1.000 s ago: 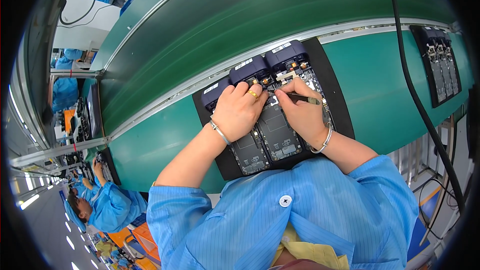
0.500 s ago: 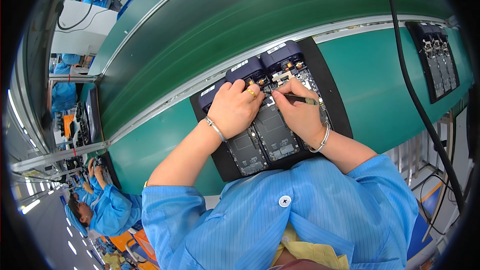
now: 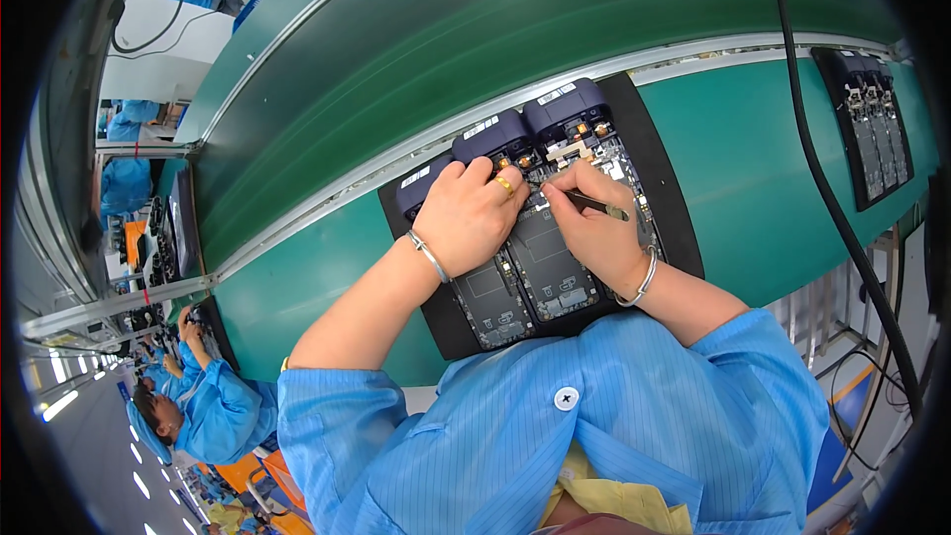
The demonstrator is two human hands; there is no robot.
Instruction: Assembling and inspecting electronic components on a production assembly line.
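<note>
Three dark electronic devices with bared circuit boards lie side by side on a black mat (image 3: 674,200). The middle device (image 3: 551,256) is under both hands; the right device (image 3: 572,105) and the left device (image 3: 488,305) are partly covered by them. My left hand (image 3: 466,218) is closed, its fingertips bent down onto the upper part of the middle board; what they pinch, if anything, is hidden. Between thumb and fingers of my right hand (image 3: 597,228) are dark slim tweezers (image 3: 600,206). Their tip points at the board beside my left fingertips; the very tip is too small to make out.
The mat rests on a green work surface (image 3: 733,178), beside a metal rail and a wide green belt (image 3: 475,50). A black cable (image 3: 807,139) hangs at the right. Farther right lies another mat with similar devices (image 3: 872,119). A co-worker (image 3: 213,406) sits at the left.
The tweezers in my right hand have tilted slightly, with the hand staying at the middle board. My left hand has hardly moved. The whole view has shifted a little.
</note>
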